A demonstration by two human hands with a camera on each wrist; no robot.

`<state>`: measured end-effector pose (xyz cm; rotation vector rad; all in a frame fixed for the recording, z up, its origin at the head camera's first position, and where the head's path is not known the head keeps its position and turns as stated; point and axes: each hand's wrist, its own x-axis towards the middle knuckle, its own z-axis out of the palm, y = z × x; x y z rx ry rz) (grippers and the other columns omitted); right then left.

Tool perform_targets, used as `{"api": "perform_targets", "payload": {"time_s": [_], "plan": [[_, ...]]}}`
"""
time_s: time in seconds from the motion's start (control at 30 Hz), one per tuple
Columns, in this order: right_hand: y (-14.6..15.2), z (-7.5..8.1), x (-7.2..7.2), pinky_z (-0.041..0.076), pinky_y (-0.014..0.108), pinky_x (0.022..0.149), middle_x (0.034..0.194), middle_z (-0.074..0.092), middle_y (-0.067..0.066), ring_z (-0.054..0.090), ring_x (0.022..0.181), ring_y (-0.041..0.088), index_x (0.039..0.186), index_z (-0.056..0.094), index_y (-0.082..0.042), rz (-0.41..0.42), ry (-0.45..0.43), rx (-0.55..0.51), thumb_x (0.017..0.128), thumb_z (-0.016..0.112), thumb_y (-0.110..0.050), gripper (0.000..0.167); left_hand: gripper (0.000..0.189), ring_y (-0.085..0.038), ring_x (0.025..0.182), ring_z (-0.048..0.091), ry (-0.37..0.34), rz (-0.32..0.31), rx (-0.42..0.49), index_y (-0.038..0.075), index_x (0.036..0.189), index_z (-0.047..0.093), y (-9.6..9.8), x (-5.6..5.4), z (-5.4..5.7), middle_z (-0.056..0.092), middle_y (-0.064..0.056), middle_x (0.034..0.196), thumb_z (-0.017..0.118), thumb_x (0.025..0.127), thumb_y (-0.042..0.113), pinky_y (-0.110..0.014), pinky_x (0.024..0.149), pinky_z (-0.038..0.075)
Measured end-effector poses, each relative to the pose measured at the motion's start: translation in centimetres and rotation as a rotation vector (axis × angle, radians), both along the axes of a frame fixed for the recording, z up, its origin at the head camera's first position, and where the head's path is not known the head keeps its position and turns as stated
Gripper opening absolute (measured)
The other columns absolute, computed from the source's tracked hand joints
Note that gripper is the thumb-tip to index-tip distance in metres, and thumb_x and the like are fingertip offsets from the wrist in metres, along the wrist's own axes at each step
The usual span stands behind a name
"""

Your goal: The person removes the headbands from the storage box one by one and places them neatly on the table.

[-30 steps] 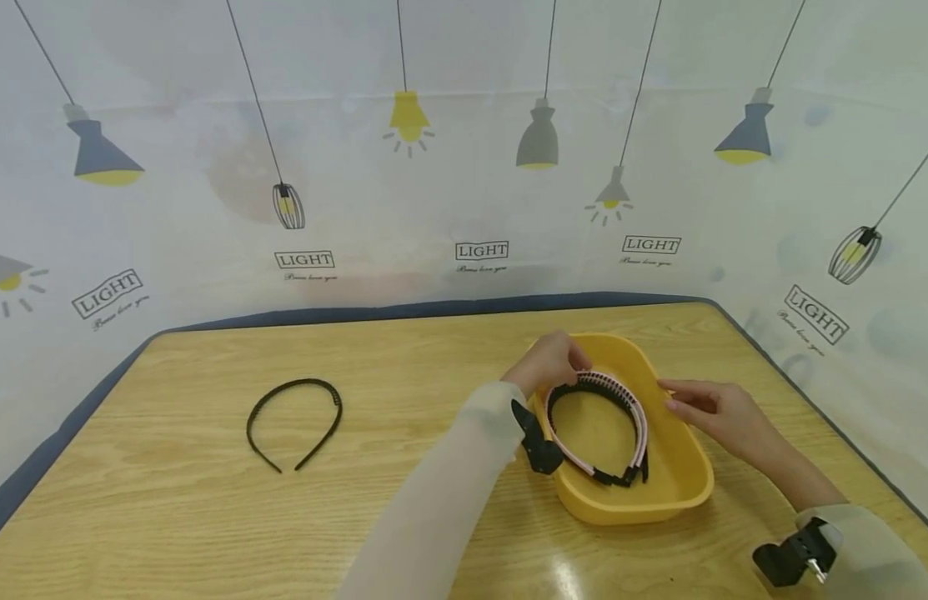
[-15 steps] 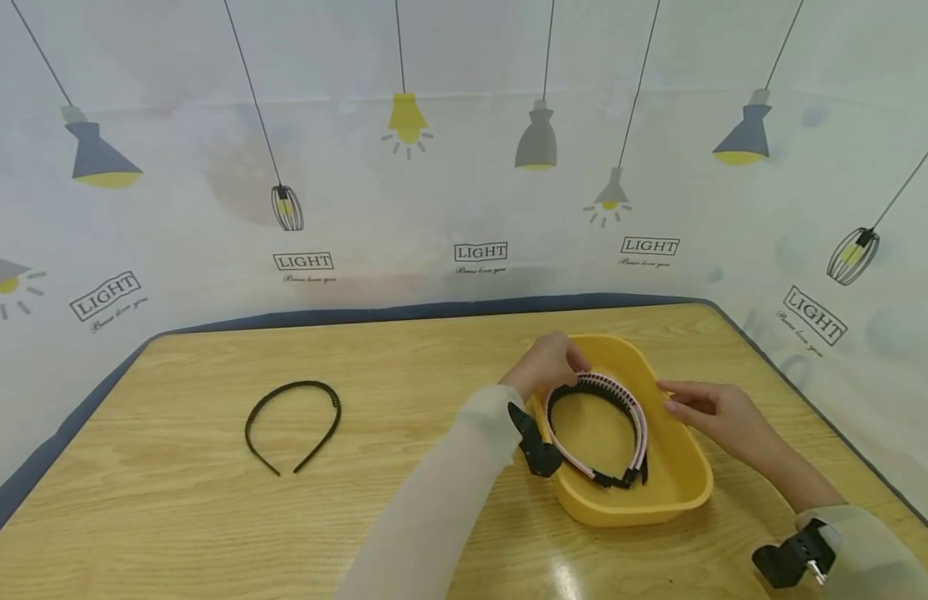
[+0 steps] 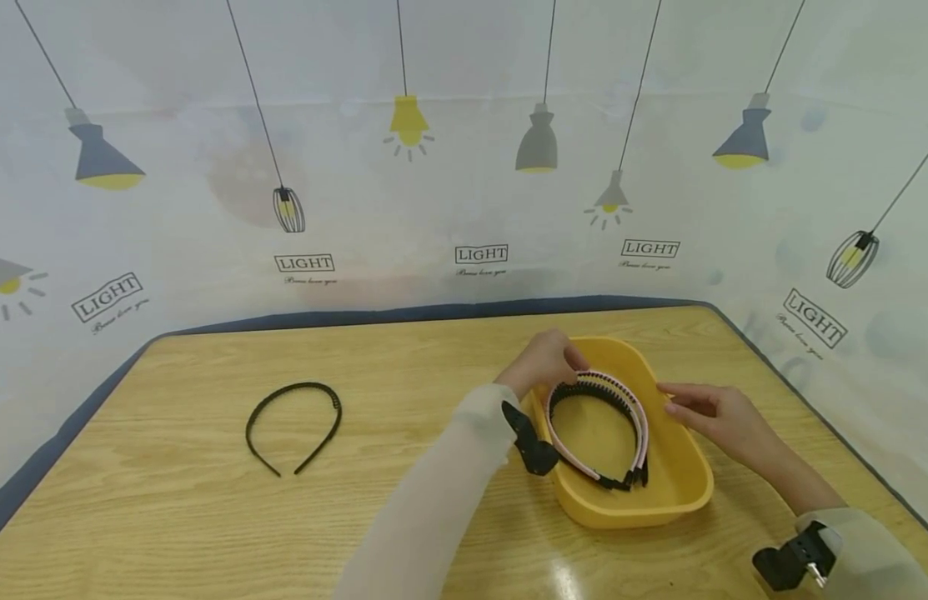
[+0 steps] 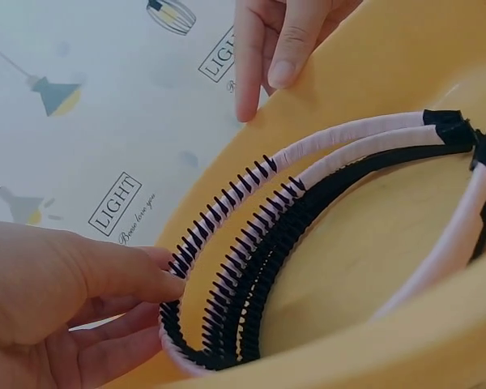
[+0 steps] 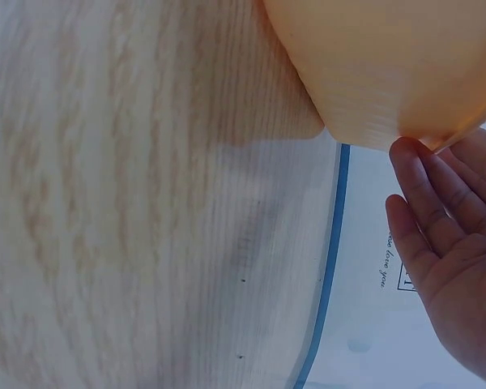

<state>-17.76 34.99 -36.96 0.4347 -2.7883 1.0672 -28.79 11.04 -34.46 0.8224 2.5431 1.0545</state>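
My left hand (image 3: 543, 362) reaches over the left rim of the yellow plastic basin (image 3: 621, 518). Its thumb and fingers pinch a pink headband (image 4: 340, 134) with black comb teeth at the toothed top. Beside that one inside the basin lie a second pink headband (image 4: 371, 152) and black toothed headbands (image 4: 346, 169), nested close together. My right hand (image 3: 722, 417) holds the basin's right rim, thumb on the inner side and fingers against the outside. In the right wrist view, the fingertips (image 5: 407, 150) meet the basin's outer wall.
A thin black headband (image 3: 248, 427) lies alone on the left of the wooden table (image 3: 171, 500). A white backdrop (image 3: 464, 192) printed with lamps stands behind and at both sides. Black camera mounts (image 3: 796, 557) are strapped to both sleeves.
The pinched pink headband has shifted slightly, opening a wider gap between it and the headbands beside it. The right hand and basin have stayed in place.
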Motion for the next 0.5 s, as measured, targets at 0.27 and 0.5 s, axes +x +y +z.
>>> {"api": "perform_targets", "payload": {"time_s": [0.27, 0.5], "plan": [[-0.1, -0.1, -0.1, 0.051, 0.022, 0.069, 0.111, 0.061, 0.021, 0.06, 0.086, 0.0, 0.121, 0.058, 0.003, -0.026, -0.006, 0.012, 0.091, 0.058, -0.019, 0.037, 0.022, -0.013, 0.085, 0.06, 0.025, -0.012, 0.004, 0.007, 0.1, 0.073, -0.5, -0.7, 0.6, 0.069, -0.003, 0.092, 0.065, 0.081, -0.001, -0.018, 0.067, 0.048], [-0.1, 0.2, -0.1, 0.05, 0.021, 0.069, 0.114, 0.059, 0.023, 0.063, 0.087, 0.008, 0.122, 0.056, 0.005, -0.018, -0.032, 0.015, 0.091, 0.057, -0.018, 0.039, 0.02, -0.014, 0.086, 0.062, 0.078, -0.005, 0.028, 0.007, 0.1, 0.073, -1.3, -1.5, 1.4, 0.069, -0.004, 0.094, 0.066, 0.082, 0.002, -0.017, 0.066, 0.048]]}}
